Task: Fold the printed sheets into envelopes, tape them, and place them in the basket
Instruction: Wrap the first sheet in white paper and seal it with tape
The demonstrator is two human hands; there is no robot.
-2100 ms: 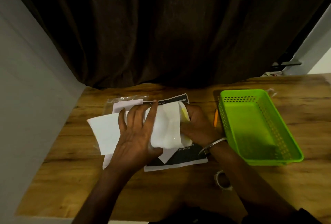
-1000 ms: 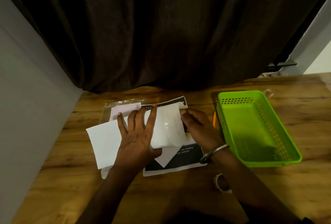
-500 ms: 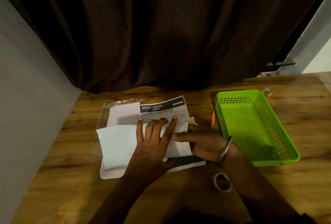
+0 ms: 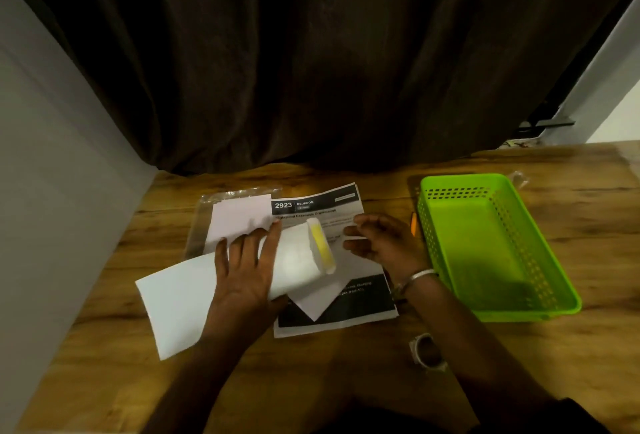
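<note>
A white sheet point(image 4: 180, 309) lies partly folded on top of a printed sheet point(image 4: 318, 206) headed "2923 BEDROOM". My left hand point(image 4: 246, 270) presses flat on the white sheet's middle, fingers spread. The sheet's right flap point(image 4: 322, 248) curls upward and shows a yellowish inner edge. A pointed white corner point(image 4: 313, 303) sticks out below it over the printed sheet's black band. Just right of the flap hovers my right hand point(image 4: 381, 243), fingers loosely curled and off the paper. The green basket point(image 4: 429, 236) stands to the right with nothing in it. A tape roll point(image 4: 427, 352) lies near my right forearm.
A clear plastic sleeve point(image 4: 204, 215) with a pale sheet point(image 4: 239, 218) lies behind the white sheet. An orange pen point(image 4: 414, 224) rests against the basket's left side. A dark curtain hangs behind the table and a grey wall closes the left.
My right hand pressed the right flap down, then lifted off and drew back to the right. The flap has sprung up into a curl. My left hand stays pressed on the sheet.
</note>
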